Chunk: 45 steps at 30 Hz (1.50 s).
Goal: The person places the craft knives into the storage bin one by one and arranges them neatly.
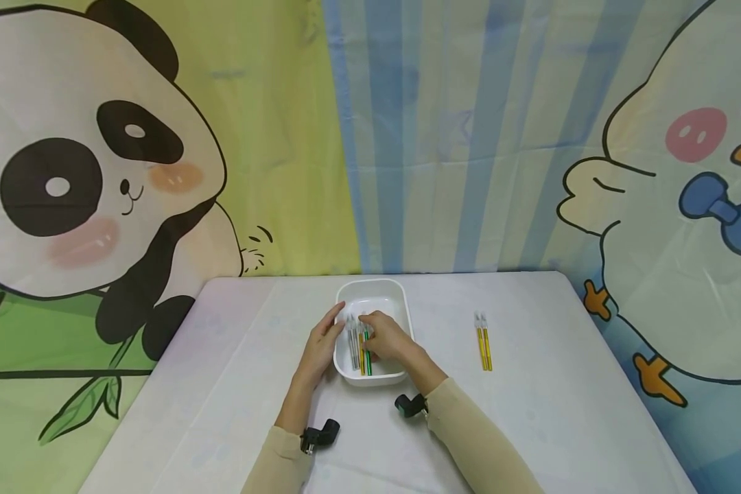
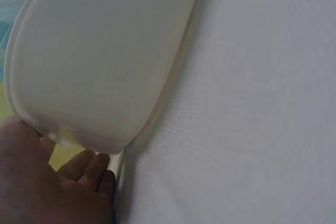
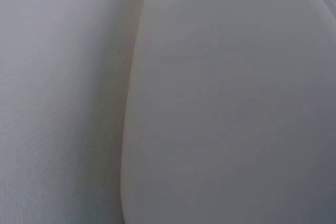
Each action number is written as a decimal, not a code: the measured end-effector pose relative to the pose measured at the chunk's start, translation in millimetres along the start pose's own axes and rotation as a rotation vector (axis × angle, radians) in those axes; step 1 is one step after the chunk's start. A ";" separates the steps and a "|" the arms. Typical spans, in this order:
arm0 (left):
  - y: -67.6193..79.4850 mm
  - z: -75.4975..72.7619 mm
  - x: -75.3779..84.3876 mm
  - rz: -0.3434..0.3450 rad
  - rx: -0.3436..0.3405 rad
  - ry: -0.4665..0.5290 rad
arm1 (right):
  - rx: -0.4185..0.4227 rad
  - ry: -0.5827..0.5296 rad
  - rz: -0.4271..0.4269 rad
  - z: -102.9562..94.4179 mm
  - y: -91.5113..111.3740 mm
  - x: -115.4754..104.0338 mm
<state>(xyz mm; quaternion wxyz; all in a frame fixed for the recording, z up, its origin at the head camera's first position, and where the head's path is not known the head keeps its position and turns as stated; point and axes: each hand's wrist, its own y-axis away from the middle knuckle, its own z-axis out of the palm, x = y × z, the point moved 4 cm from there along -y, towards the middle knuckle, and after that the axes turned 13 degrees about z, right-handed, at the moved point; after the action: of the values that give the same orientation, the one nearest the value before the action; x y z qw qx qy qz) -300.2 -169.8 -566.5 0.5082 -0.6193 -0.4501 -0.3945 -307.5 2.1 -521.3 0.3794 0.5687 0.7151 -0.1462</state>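
Note:
A white plastic box (image 1: 373,285) stands on the table with several slim pen-like sticks inside, side by side. Among them are silver-grey sticks (image 1: 353,346), a yellow stick (image 1: 362,357) and a green stick (image 1: 369,363). My left hand (image 1: 316,346) holds the box's left side, thumb at the rim; in the left wrist view its fingers (image 2: 94,169) lie along the outer wall. Reaching in over the right rim, my right hand (image 1: 387,336) pinches the green stick near its upper part. The right wrist view shows only the box's outer wall (image 3: 226,98), with that hand hidden.
Two yellow sticks (image 1: 484,346) with pale tips lie side by side on the white tabletop (image 1: 531,412), right of the box. Behind the table hangs a printed curtain (image 1: 444,137). Each wrist carries a small black camera (image 1: 321,434).

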 end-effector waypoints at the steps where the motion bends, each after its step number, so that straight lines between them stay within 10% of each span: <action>1: -0.2 0.1 0.1 0.005 -0.002 0.004 | 0.005 0.018 -0.008 -0.1 -0.3 0.0; 45: 0.7 -0.9 2.0 0.012 -0.014 0.016 | 0.003 0.131 -0.018 1.0 4.3 -1.1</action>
<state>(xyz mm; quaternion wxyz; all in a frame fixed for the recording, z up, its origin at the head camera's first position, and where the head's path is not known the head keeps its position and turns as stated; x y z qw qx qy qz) -299.0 -170.5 -564.6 0.5097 -0.6222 -0.4396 -0.3996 -303.1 2.0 -520.3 0.3294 0.5712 0.7432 -0.1131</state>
